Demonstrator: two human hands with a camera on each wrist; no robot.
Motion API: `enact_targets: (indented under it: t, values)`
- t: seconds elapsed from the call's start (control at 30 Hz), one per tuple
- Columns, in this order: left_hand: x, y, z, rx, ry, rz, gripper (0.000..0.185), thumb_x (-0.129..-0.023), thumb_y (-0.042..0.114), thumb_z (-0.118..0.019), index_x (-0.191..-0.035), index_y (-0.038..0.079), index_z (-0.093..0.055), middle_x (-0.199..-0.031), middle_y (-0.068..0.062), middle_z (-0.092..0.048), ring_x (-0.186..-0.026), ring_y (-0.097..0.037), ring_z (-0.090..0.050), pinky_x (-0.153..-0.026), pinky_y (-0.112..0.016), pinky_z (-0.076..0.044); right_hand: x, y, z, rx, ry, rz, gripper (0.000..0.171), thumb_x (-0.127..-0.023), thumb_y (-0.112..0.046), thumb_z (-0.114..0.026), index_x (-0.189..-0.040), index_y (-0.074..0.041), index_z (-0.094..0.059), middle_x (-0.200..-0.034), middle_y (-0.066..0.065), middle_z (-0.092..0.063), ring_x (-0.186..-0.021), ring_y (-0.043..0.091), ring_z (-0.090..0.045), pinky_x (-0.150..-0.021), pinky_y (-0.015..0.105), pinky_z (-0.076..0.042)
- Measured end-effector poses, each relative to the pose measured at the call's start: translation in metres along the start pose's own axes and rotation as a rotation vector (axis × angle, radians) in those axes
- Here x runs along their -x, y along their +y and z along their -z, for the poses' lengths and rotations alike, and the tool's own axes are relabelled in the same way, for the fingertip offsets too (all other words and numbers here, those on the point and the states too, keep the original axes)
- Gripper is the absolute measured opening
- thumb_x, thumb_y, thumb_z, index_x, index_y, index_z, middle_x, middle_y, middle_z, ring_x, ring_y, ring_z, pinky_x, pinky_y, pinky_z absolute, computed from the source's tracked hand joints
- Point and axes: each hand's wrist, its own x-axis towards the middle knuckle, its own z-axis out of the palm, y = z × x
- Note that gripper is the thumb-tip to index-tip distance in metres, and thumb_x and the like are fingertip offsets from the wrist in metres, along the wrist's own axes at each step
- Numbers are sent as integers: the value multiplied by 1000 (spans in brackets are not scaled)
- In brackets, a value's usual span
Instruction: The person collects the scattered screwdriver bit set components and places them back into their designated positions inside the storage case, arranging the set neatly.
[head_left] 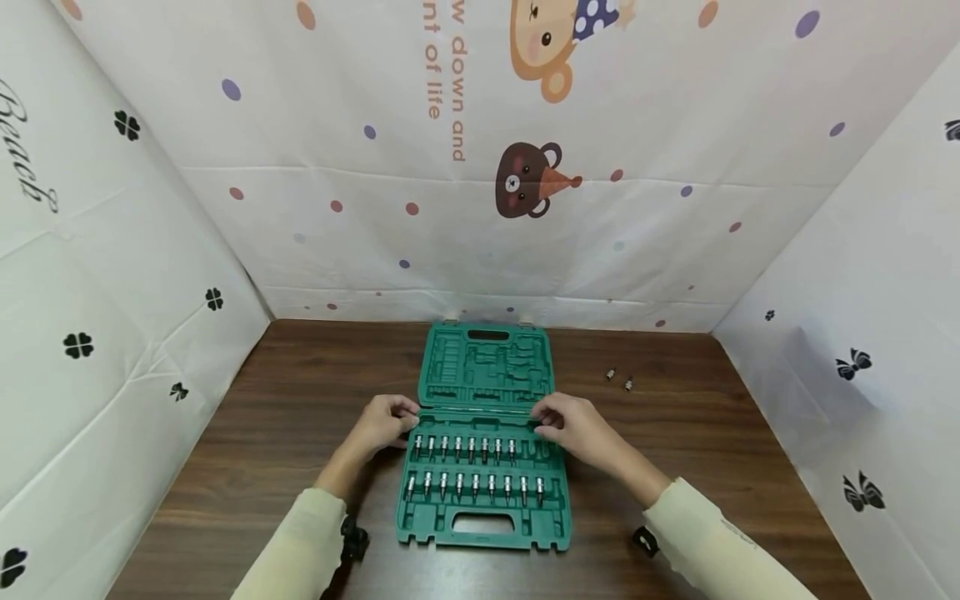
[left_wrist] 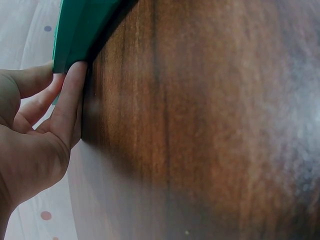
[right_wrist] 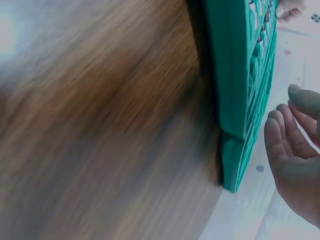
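A green plastic tool case (head_left: 484, 533) lies unfolded on the table, its lid (head_left: 487, 367) laid back toward the wall. Two rows of silver bit sockets (head_left: 476, 483) sit in its moulded slots; the upper row's right end has bare slots beside my right hand. My left hand (head_left: 382, 423) grips the case's left edge near the hinge, thumb above and fingers along the side and underneath, as the left wrist view shows. Over the upper right corner hovers my right hand (head_left: 577, 425), fingers loosely bent. In the right wrist view nothing shows between its thumb and fingertips.
Two small bit sockets (head_left: 619, 379) lie on the dark wooden table (head_left: 675, 433), right of the lid. A patterned white sheet (head_left: 420, 250) stands behind the table, with more sheeting at both sides. Dark wrist devices (head_left: 645, 542) hang at both sleeves.
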Motion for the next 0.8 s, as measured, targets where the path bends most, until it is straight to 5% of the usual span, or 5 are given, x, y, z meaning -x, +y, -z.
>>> enact_targets:
  t: [0.23, 0.47, 0.8]
  values:
    - [1, 1, 1, -4, 6, 6, 17, -102, 0, -61, -116, -2, -69, -103, -17, -63, -88, -24, -65, -71, -41, -64, 14, 21, 13, -2, 107, -23, 23, -93, -8, -77, -116, -12, -72, -110, 0, -70, -96, 11, -66, -80, 26, -59]
    - [1, 1, -1, -4, 9, 8, 16, -102, 0, -61, -116, -2, -69, -103, -17, -62, -87, -24, -65, -71, -41, -64, 27, 47, 32, 43, 183, -77, 27, -95, -15, -77, -122, -12, -71, -117, 2, -71, -101, 19, -68, -84, 42, -60]
    - [0, 0, -1, 4, 4, 6, 16, -101, -1, -62, -115, -2, -69, -101, -16, -62, -87, -24, -65, -70, -41, -64, 35, 80, 56, 132, 243, -143, 30, -95, -14, -77, -123, -10, -69, -117, 6, -70, -100, 25, -69, -83, 43, -59]
